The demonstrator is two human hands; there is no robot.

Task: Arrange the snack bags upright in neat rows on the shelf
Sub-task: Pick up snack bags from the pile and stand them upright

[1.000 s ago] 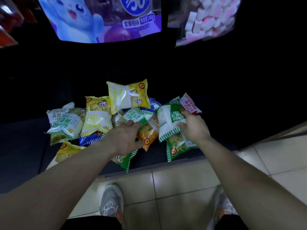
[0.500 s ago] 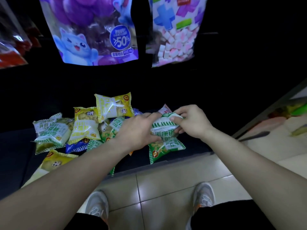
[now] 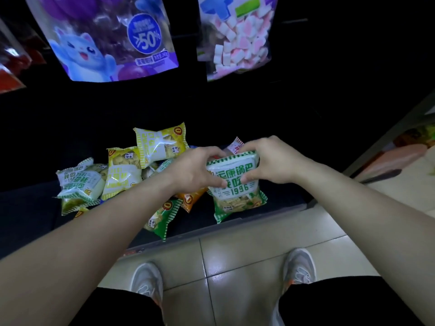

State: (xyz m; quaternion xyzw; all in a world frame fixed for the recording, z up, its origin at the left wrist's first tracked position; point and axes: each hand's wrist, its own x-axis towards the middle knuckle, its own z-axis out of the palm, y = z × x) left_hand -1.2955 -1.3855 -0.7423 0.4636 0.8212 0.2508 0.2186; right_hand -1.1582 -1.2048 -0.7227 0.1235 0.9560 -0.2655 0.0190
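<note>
A green and white snack bag stands upright near the front right of the dark bottom shelf, its printed face toward me. My left hand grips its upper left side and my right hand grips its upper right corner. A red and white bag peeks out behind my hands. To the left lies a loose heap: two yellow bags, a pale green bag, an orange bag and a green bag partly under my left forearm.
A large purple bag with a cartoon cat and a clear bag of pink and white sweets hang above the shelf. Red packs show at the far left. Pale floor tiles and my two grey shoes lie below the shelf edge.
Both hands have turned the green and white bag from a folded, tilted position to upright with its front facing me. The view has tilted upward slightly.
</note>
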